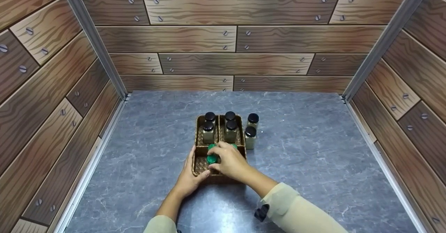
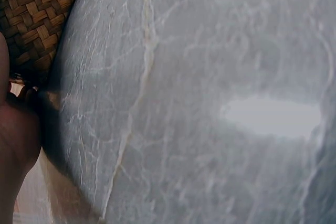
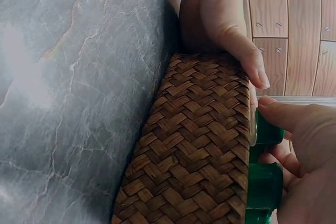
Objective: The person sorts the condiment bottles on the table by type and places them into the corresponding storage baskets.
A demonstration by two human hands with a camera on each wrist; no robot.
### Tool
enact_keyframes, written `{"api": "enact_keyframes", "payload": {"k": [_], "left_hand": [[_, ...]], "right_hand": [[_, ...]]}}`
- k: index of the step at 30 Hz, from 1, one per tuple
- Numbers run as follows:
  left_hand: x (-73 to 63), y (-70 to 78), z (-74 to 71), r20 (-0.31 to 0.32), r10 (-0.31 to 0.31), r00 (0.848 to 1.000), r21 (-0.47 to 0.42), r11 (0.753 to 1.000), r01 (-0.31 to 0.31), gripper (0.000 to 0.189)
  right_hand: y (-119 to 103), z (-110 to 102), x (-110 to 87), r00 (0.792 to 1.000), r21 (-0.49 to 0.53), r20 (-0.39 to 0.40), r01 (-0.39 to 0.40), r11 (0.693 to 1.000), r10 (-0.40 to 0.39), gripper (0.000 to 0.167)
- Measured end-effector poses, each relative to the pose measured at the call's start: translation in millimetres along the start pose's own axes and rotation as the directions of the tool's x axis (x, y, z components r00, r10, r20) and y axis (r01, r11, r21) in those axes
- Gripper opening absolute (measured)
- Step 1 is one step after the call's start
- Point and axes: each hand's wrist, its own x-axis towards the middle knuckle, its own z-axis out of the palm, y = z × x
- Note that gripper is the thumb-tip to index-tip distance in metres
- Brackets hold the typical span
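A brown woven basket [image 1: 219, 180] with compartments stands on the table. My left hand [image 1: 187, 180] holds its near left corner, fingers along the outer side and thumb by the front rim. Over the front compartment, my right hand [image 1: 230, 160] pinches a green-capped jar [image 1: 211, 159] by its lid. Other green lids [image 3: 264, 186] show beside it in the right wrist view, partly hidden by that hand. Black-capped jars stand upright in the two back compartments, left [image 1: 208, 135] and right [image 1: 230, 135]. In the left wrist view, the basket's weave [image 2: 34, 19] fills the upper left corner.
Two black-capped jars, a nearer one [image 1: 250, 140] and a farther one [image 1: 253, 119], stand on the table just right of the basket. The grey marbled table [image 1: 306, 149] is bounded by wood-patterned walls [image 1: 195, 39] at the back and both sides.
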Motion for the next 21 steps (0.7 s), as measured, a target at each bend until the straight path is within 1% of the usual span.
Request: {"api": "enact_keyframes", "payload": {"k": [3,7,16,21], "left_hand": [[0.6,-0.7,0.3,-0.009,0.012,1.0,0.001,1.0,-0.012,0.112],[1.1,-1.9,0.9,-0.018,0.012,1.0,-0.007,1.0,-0.012,0.112],[1.3,-1.0,0.8,-0.017,0.014,1.0,0.0,1.0,-0.014,0.112],[1.7,-0.9,0.8,-0.016,0.017,1.0,-0.003,1.0,-0.017,0.112]], "right_hand": [[1.4,1.0,-0.9,1.0,-0.033,0.006,0.009,0.999,-0.009,0.04],[3.1,1.8,-1.2,1.0,-0.061,0.015,0.021,0.998,-0.021,0.04],[5.0,2.3,-1.0,0.999,-0.075,-0.003,0.044,0.996,-0.044,0.042],[5.4,1.1,-1.2,0.999,-0.074,0.004,0.047,0.996,-0.047,0.043]]}}
